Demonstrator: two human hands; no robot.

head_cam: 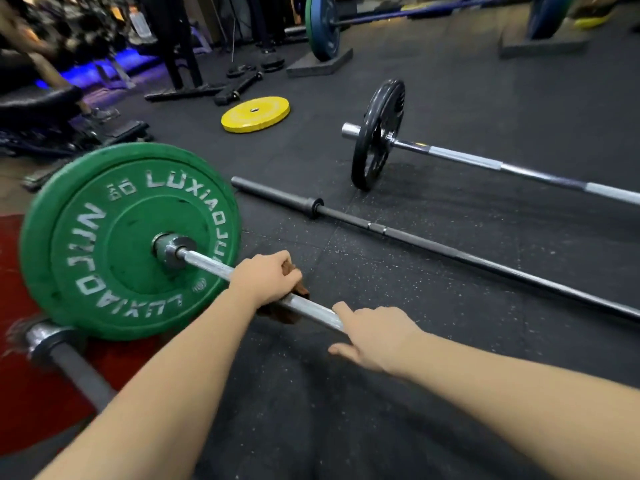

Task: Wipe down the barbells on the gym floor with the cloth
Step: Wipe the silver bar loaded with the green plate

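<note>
One barbell: left hand clamps cloth round it, right hand rests loose-fingered.

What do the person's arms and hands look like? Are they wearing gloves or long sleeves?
No gloves! The left hand and the right hand are bare, with no rings, watch or bracelets showing. No sleeves reach into view either, and nothing is worn at the wrists.

Gym floor, lower left of frame: white lettering reading "LUXIAOJUN" appears twice around the face of the green plate on the nearest barbell. A small marking beside the upper wording is too blurred to read.
</note>
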